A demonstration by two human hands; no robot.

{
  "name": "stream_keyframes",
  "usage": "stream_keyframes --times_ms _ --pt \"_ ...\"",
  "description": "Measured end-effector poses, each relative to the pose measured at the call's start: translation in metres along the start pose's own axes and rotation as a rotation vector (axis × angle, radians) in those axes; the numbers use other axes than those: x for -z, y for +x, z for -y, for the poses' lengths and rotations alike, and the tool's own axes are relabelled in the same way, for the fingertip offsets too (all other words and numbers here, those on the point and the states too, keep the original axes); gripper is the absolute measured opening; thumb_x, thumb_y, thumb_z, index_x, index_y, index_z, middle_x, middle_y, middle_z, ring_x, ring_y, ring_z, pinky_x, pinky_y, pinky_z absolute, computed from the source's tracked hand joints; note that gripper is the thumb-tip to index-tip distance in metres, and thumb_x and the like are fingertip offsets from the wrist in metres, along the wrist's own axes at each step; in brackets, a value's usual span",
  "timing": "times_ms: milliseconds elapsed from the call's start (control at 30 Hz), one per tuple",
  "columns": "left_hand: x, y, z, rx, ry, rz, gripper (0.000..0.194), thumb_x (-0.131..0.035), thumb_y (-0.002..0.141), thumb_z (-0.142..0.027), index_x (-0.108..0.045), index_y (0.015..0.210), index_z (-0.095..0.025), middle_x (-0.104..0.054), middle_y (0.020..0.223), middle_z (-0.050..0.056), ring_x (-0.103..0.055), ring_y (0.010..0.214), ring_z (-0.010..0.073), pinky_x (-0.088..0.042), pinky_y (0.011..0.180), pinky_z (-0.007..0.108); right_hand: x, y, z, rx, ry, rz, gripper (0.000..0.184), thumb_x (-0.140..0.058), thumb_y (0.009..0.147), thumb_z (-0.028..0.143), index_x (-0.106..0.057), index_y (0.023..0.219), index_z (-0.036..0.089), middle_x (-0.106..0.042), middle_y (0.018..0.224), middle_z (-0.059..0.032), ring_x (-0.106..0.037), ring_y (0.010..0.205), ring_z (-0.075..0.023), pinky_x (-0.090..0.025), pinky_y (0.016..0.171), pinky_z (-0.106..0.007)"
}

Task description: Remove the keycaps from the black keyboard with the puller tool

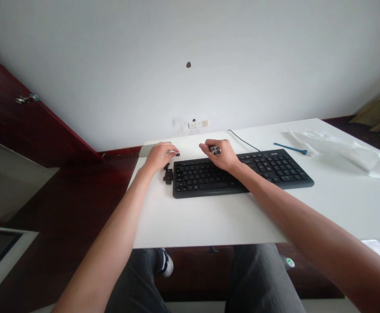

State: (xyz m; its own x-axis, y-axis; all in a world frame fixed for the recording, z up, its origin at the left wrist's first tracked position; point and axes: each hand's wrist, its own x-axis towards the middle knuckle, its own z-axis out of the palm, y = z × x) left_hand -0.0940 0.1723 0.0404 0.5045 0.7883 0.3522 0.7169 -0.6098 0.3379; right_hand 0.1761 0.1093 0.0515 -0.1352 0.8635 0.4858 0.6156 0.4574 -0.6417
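A black keyboard (206, 178) lies on the white table, with some bare key sockets along its left side. My left hand (159, 156) is just beyond its upper left corner, fingertips pinched at a small black keycap (177, 154). Several loose black keycaps (168, 176) lie beside the keyboard's left edge, below that hand. My right hand (221, 155) is closed over the keyboard's upper middle. It grips a small dark tool (215, 150) with a shiny end; its exact kind is hidden by the fingers.
On the right of the white table (190, 221) lie a blue stick-like tool (291, 148) and a clear plastic bag (349, 154). The keyboard's cable (244, 141) runs toward the back edge. A grey flat item (144, 151) is at the back left corner. Wall sockets (198, 124) are behind.
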Motion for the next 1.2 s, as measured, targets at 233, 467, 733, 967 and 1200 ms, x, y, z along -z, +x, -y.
stream_keyframes --times_ms 233,467,733,967,1200 --pt "0.016 -0.011 -0.023 0.031 -0.128 0.181 0.019 -0.079 0.084 -0.04 -0.083 0.092 -0.023 -0.073 0.084 0.003 -0.057 0.071 0.0159 -0.044 0.071 0.03 0.0 0.0 -0.009 0.066 0.085 0.077 0.021 -0.049 0.089 0.027 -0.068 0.083 0.019 -0.062 0.07 -0.0001 -0.048 0.061 -0.0134 -0.037 0.065 -0.027" --pt "0.012 -0.012 -0.027 0.004 -0.065 0.234 0.013 -0.076 0.087 -0.034 -0.082 0.094 -0.025 -0.073 0.085 0.002 -0.06 0.076 0.0172 -0.043 0.072 0.031 -0.011 0.003 -0.002 -0.045 0.19 0.05 0.02 -0.054 0.084 0.025 -0.06 0.103 0.021 -0.07 0.077 0.0006 -0.056 0.065 -0.0154 -0.041 0.068 -0.029" --pt "0.011 -0.014 -0.032 -0.025 -0.039 0.236 0.009 -0.072 0.089 -0.028 -0.078 0.089 -0.022 -0.073 0.084 0.002 -0.063 0.074 0.0174 -0.045 0.072 0.031 -0.036 0.027 0.032 -0.129 0.223 0.118 0.008 -0.056 0.084 0.025 -0.06 0.079 0.021 -0.071 0.073 -0.001 -0.059 0.067 -0.0158 -0.041 0.067 -0.028" --pt "0.01 -0.017 -0.035 -0.023 -0.005 0.234 0.01 -0.068 0.09 -0.027 -0.075 0.094 -0.021 -0.072 0.087 0.004 -0.064 0.077 0.0196 -0.046 0.072 0.031 -0.06 0.014 0.024 -0.128 0.07 0.05 0.035 -0.051 0.097 0.043 -0.052 0.068 0.023 -0.062 0.064 -0.0004 -0.05 0.061 -0.0148 -0.038 0.068 -0.028" --pt "0.005 -0.018 -0.03 -0.026 -0.019 0.228 0.011 -0.066 0.09 -0.029 -0.074 0.092 -0.021 -0.073 0.086 0.005 -0.065 0.077 0.0212 -0.044 0.068 0.033 -0.071 0.008 0.021 -0.096 -0.069 0.06 0.03 -0.051 0.095 0.038 -0.048 0.069 0.023 -0.056 0.063 0.0 -0.038 0.058 -0.0147 -0.03 0.06 -0.029"
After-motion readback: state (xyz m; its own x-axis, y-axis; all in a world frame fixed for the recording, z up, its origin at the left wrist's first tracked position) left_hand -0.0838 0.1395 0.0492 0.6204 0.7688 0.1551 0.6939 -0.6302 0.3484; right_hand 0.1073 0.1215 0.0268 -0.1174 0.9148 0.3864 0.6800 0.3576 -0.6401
